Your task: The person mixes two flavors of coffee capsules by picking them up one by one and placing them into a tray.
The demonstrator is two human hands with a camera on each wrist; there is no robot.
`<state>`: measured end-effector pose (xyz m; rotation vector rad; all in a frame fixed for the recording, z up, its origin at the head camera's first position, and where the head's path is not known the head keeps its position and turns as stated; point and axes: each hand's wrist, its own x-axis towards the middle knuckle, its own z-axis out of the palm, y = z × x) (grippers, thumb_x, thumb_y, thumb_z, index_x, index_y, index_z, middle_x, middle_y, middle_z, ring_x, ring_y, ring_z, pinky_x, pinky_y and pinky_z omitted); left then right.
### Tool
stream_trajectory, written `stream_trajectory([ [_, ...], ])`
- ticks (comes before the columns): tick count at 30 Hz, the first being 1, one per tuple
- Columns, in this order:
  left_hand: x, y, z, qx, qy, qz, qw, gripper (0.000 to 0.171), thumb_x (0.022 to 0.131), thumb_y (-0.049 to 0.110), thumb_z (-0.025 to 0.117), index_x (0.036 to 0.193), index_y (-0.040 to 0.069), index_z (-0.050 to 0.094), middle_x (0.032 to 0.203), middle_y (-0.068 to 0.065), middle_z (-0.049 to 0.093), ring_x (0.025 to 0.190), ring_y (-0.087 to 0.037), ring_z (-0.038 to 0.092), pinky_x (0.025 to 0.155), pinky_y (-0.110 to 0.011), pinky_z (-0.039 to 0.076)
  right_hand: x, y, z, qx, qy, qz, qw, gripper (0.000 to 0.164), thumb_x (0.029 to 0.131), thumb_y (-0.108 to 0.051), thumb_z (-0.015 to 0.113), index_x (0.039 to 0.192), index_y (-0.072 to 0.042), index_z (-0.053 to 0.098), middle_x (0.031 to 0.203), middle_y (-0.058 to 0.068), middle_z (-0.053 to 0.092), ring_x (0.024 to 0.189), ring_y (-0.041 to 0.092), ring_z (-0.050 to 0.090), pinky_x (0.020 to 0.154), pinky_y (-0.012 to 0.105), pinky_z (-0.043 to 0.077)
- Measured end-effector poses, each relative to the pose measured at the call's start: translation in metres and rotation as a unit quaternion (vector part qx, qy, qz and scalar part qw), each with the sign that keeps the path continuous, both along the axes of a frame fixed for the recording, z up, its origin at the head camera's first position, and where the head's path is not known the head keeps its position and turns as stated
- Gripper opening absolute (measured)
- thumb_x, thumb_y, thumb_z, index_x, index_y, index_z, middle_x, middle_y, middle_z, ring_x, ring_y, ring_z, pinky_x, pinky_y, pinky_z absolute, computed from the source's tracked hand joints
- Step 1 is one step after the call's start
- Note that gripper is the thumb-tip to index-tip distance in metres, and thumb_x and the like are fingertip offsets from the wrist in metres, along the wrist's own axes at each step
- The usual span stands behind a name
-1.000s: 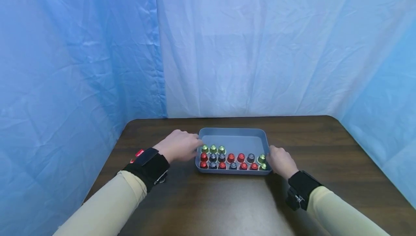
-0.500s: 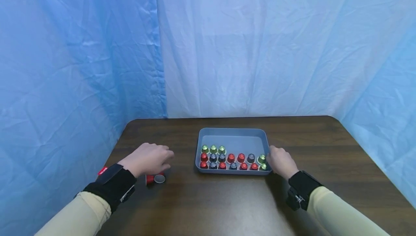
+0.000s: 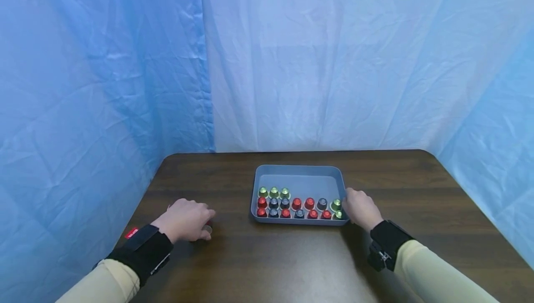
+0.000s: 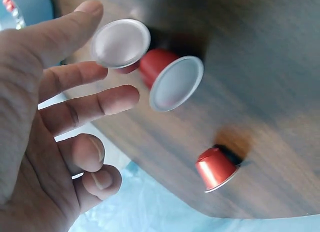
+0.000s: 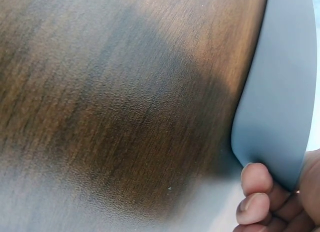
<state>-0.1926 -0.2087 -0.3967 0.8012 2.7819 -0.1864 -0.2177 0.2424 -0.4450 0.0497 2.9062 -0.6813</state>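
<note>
In the head view my left hand [image 3: 183,219] is low over the table's left side, partly hiding a coffee capsule [image 3: 207,229]. The left wrist view shows the thumb and index finger spread beside a red coffee capsule [image 4: 121,43] with its pale lid up. A second red capsule [image 4: 176,83] leans against it, and a third [image 4: 216,169] lies apart. My right hand [image 3: 362,208] holds the right end of a grey-blue tray [image 3: 310,181], fingers curled at its outer wall [image 5: 280,87]. Red, dark and green capsules stand in rows along the tray's near side.
The dark wood table [image 3: 292,266] has rounded far corners. Light blue curtains [image 3: 317,62] hang behind it and at both sides. Green capsules [image 3: 273,192] form a short third row at the tray's left.
My left hand has moved from the tray's left edge to the capsules on the table's left, then lowered over them. The right hand and tray have stayed in place.
</note>
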Motion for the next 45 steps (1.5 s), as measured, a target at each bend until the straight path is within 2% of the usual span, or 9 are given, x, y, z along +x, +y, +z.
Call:
stream_trajectory([
  [7, 0.0, -0.003, -0.013, -0.001, 0.006, -0.019, 0.9998, 0.033, 0.077, 0.031, 0.09, 0.102, 0.016, 0.074, 0.087, 0.002, 0.069, 0.072, -0.017, 0.061, 0.068, -0.041, 0.053, 0.001, 0.0, 0.001, 0.01, 0.018, 0.01, 1.0, 0.016, 0.1, -0.006, 0.054, 0.106, 0.008, 0.058, 0.077, 0.012, 0.058, 0.062, 0.02, 0.058, 0.053, 0.032, 0.049],
  [12, -0.001, -0.005, -0.02, 0.003, 0.01, -0.035, 0.9993, 0.031, 0.08, 0.025, 0.089, 0.106, 0.016, 0.074, 0.089, 0.0, 0.069, 0.072, -0.018, 0.061, 0.07, -0.04, 0.055, 0.001, 0.0, 0.001, 0.011, 0.022, 0.012, 1.0, 0.016, 0.1, -0.006, 0.054, 0.105, 0.008, 0.058, 0.076, 0.011, 0.058, 0.062, 0.02, 0.058, 0.053, 0.032, 0.048],
  [19, -0.005, -0.003, -0.024, 0.02, -0.003, -0.049, 0.9986, 0.039, 0.085, 0.03, 0.085, 0.114, 0.017, 0.064, 0.095, 0.001, 0.071, 0.076, -0.014, 0.065, 0.073, -0.036, 0.057, 0.001, 0.0, 0.0, 0.012, 0.022, 0.014, 1.0, 0.017, 0.1, -0.006, 0.054, 0.107, 0.009, 0.058, 0.077, 0.012, 0.058, 0.062, 0.02, 0.058, 0.053, 0.032, 0.049],
  [23, -0.005, -0.001, -0.025, 0.033, 0.004, -0.063, 0.9975, 0.044, 0.084, 0.028, 0.086, 0.116, 0.017, 0.058, 0.092, 0.003, 0.07, 0.072, -0.012, 0.063, 0.069, -0.032, 0.056, 0.001, 0.0, 0.0, 0.013, 0.02, 0.013, 1.0, 0.017, 0.1, -0.006, 0.054, 0.107, 0.009, 0.057, 0.077, 0.012, 0.057, 0.062, 0.02, 0.058, 0.053, 0.032, 0.048],
  [27, -0.005, 0.001, -0.024, 0.051, 0.015, -0.082, 0.9952, 0.039, 0.087, 0.024, 0.083, 0.117, 0.017, 0.059, 0.088, 0.004, 0.067, 0.065, -0.011, 0.059, 0.063, -0.029, 0.052, 0.001, 0.0, 0.001, 0.014, 0.019, 0.012, 1.0, 0.017, 0.1, -0.007, 0.054, 0.107, 0.009, 0.057, 0.077, 0.012, 0.057, 0.062, 0.02, 0.058, 0.053, 0.032, 0.048],
  [35, -0.007, 0.005, -0.022, 0.059, 0.03, -0.112, 0.9915, 0.028, 0.091, 0.026, 0.079, 0.118, 0.021, 0.072, 0.127, -0.014, 0.069, 0.087, -0.02, 0.075, 0.079, -0.042, 0.061, 0.001, -0.001, 0.002, 0.01, 0.013, 0.009, 1.0, 0.018, 0.1, -0.007, 0.055, 0.109, 0.009, 0.057, 0.08, 0.013, 0.059, 0.064, 0.021, 0.059, 0.055, 0.032, 0.05],
  [37, -0.008, 0.006, -0.023, 0.064, 0.027, -0.115, 0.9908, 0.029, 0.091, 0.027, 0.079, 0.118, 0.02, 0.071, 0.124, -0.012, 0.069, 0.081, -0.016, 0.073, 0.077, -0.038, 0.061, 0.001, -0.001, 0.003, 0.01, 0.013, 0.008, 1.0, 0.018, 0.1, -0.007, 0.055, 0.109, 0.009, 0.057, 0.08, 0.013, 0.059, 0.065, 0.021, 0.059, 0.055, 0.032, 0.05],
  [41, -0.01, 0.011, -0.025, 0.064, 0.01, -0.105, 0.9924, 0.032, 0.093, 0.036, 0.076, 0.12, 0.02, 0.07, 0.116, -0.007, 0.067, 0.07, -0.008, 0.063, 0.072, -0.032, 0.059, 0.001, -0.002, 0.003, 0.008, 0.008, 0.004, 1.0, 0.019, 0.101, -0.007, 0.055, 0.11, 0.009, 0.057, 0.08, 0.013, 0.059, 0.064, 0.021, 0.059, 0.055, 0.032, 0.051],
  [45, -0.009, 0.017, -0.024, 0.052, -0.019, -0.064, 0.9964, 0.039, 0.099, 0.046, 0.064, 0.128, 0.021, 0.068, 0.131, -0.009, 0.064, 0.09, -0.015, 0.069, 0.087, -0.042, 0.058, 0.001, -0.002, 0.003, 0.001, 0.001, -0.002, 1.0, 0.02, 0.101, -0.008, 0.055, 0.113, 0.009, 0.057, 0.081, 0.013, 0.06, 0.065, 0.021, 0.059, 0.055, 0.032, 0.051],
])
